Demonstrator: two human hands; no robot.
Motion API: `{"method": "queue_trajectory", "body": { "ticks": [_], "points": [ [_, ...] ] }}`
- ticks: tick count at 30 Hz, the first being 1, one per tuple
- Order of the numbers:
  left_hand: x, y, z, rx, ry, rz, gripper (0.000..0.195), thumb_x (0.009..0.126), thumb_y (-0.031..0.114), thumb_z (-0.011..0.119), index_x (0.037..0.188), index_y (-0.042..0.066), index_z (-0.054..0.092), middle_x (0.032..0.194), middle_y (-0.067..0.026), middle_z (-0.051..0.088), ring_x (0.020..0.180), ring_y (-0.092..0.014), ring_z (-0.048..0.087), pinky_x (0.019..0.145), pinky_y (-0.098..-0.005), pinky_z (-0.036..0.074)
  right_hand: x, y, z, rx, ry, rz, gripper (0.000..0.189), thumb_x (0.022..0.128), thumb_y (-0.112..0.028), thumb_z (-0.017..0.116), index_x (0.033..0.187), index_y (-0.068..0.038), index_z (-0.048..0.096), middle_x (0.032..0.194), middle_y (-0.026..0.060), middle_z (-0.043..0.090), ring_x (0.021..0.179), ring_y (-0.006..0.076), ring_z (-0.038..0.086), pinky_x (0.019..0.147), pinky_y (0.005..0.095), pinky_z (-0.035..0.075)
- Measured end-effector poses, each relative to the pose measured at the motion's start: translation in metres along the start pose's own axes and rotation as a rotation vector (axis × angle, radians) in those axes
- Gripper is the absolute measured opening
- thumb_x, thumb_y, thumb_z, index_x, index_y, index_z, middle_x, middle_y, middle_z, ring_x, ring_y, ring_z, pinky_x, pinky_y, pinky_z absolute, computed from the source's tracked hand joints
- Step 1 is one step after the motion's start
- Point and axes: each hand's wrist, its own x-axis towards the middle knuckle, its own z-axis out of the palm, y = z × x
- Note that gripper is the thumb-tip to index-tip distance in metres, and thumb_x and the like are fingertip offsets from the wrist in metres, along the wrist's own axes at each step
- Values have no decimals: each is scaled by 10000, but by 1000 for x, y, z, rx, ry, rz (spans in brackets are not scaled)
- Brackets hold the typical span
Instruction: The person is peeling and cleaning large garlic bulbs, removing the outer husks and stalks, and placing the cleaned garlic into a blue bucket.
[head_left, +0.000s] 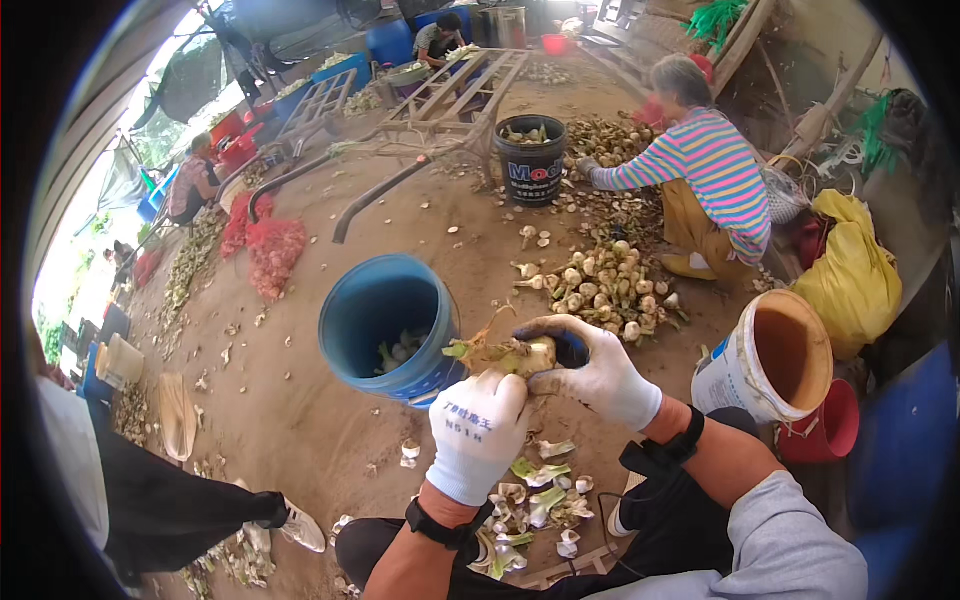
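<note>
A garlic bulb with its stalk (541, 354) is held up between my two gloved hands. My left hand (478, 427), in a white work glove, grips it from below by the stalk side. Around the bulb end curl the fingers of my right hand (600, 367), whose glove is soiled at the fingertips. It is too hidden to tell whether a tool is in the right hand. Just beyond is a blue bucket (360, 315) with some pale garlic (403, 351) at its bottom. Cut stalks and peelings (544, 499) lie on the ground between my knees.
A heap of garlic bulbs (600, 289) lies ahead, near a crouching co-worker (709, 172) and a black bucket (531, 176). At right stand a white bucket (739, 375) and a red bucket (825, 427). Another person's leg (187, 487) extends in from the left.
</note>
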Motion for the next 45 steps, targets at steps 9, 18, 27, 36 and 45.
{"method": "queue_trajectory", "body": {
  "ticks": [9,18,27,36,45],
  "points": [
    [16,-5,6,-547,-46,-656,282,937,217,824,911,-1,647,736,-57,628,661,-130,582,624,-321,491,3,3,-20,-52,104,62,554,890,-66,849,1388,2,616,1232,50,712,1116,93,636,1004,288,541],
    [18,-8,9,-1202,-80,-927,213,988,104,731,1131,-51,696,909,-68,726,754,-130,685,686,-284,571,-6,7,-12,-246,12,-39,548,888,-75,836,1383,4,615,1264,95,699,1156,135,656,1016,316,540],
    [13,-10,8,-950,-52,-807,188,913,38,658,1079,-42,697,849,-28,692,695,-83,620,624,-245,497,-9,2,1,58,48,131,496,981,-143,777,1409,18,584,1239,66,688,1109,111,644,1002,297,536],
    [8,-15,-4,-992,-54,-807,143,902,16,641,1024,-27,702,850,17,670,763,-46,560,683,-237,477,-5,12,6,475,3,375,485,1061,-333,676,1416,-17,579,1116,64,717,910,131,699,669,271,537],
    [-2,-21,8,-1122,10,-774,214,1010,55,652,1201,-33,690,1053,-35,709,930,-81,622,839,-261,514,-2,20,1,495,-15,346,598,1017,-307,749,1487,-13,524,1249,101,697,1009,172,713,757,316,599]
  ]
}}
